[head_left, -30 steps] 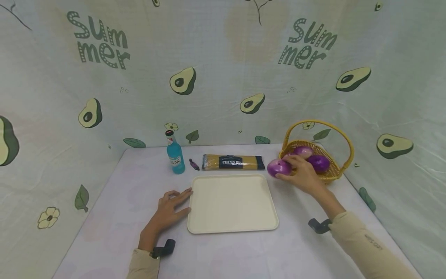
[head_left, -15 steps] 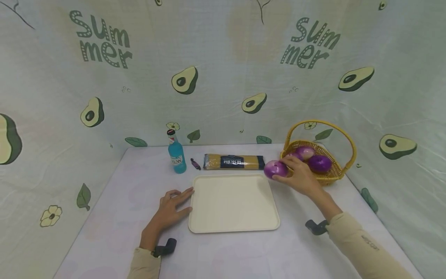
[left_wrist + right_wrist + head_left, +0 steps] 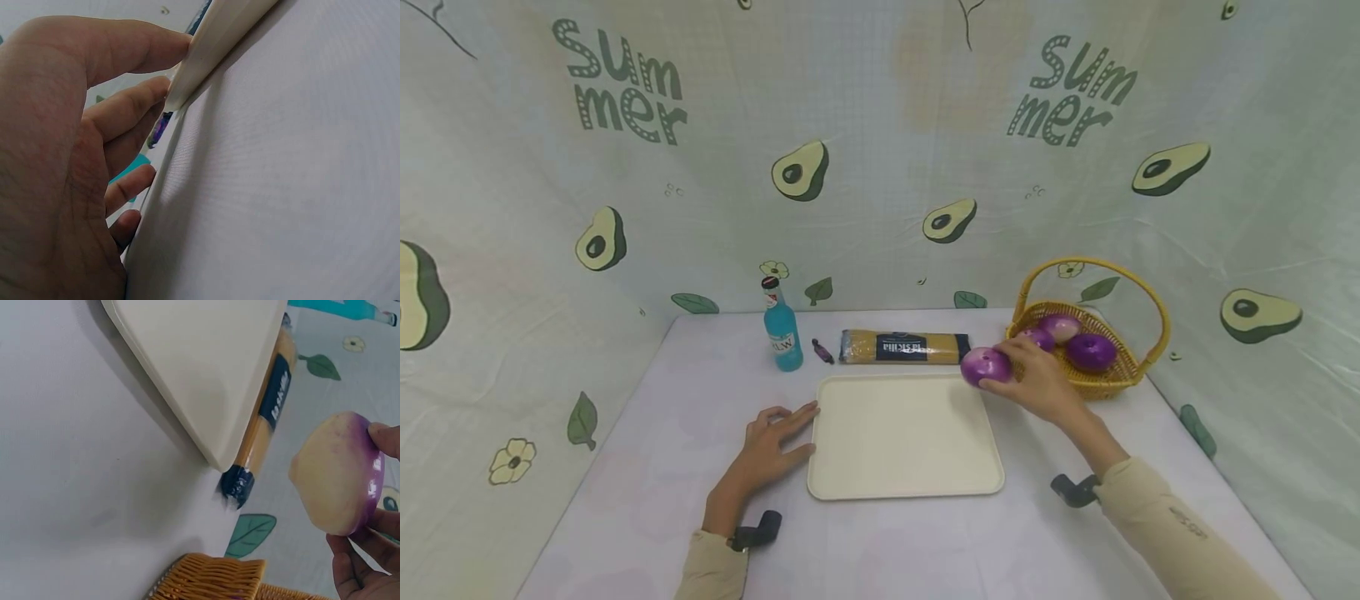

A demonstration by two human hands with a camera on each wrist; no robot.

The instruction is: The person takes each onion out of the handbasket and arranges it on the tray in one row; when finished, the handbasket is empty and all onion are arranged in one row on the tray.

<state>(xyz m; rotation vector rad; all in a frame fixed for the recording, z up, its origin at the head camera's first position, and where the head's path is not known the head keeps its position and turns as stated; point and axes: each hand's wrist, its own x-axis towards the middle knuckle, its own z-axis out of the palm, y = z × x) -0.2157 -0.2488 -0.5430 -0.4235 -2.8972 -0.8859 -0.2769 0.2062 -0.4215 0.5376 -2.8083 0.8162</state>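
Note:
In the head view my right hand (image 3: 1037, 379) grips a purple-and-cream turnip (image 3: 987, 367) between thumb and fingers, left of the wicker basket (image 3: 1105, 387). The right wrist view shows the turnip (image 3: 337, 475) raised above the table, its cream, pointed bottom facing the camera. My left hand (image 3: 769, 448) rests beside the cream tray (image 3: 906, 437), thumb and fingertips touching its left edge. From the left wrist, the fingers (image 3: 125, 109) appear extended against the tray rim (image 3: 206, 53). Several purple vegetables, among them a dark one (image 3: 1091, 352), lie inside the basket.
Behind the tray lies a pasta packet (image 3: 904, 347). A small purple wrapped candy (image 3: 822, 351) and an upright blue bottle (image 3: 783, 329) stand to its left. The basket's tall handle (image 3: 1093, 262) arches over its contents. A printed cloth (image 3: 865, 150) hangs behind the table.
My right hand has carried the turnip a little left, away from the basket and toward the tray's back right corner. My left hand stays at the tray's edge.

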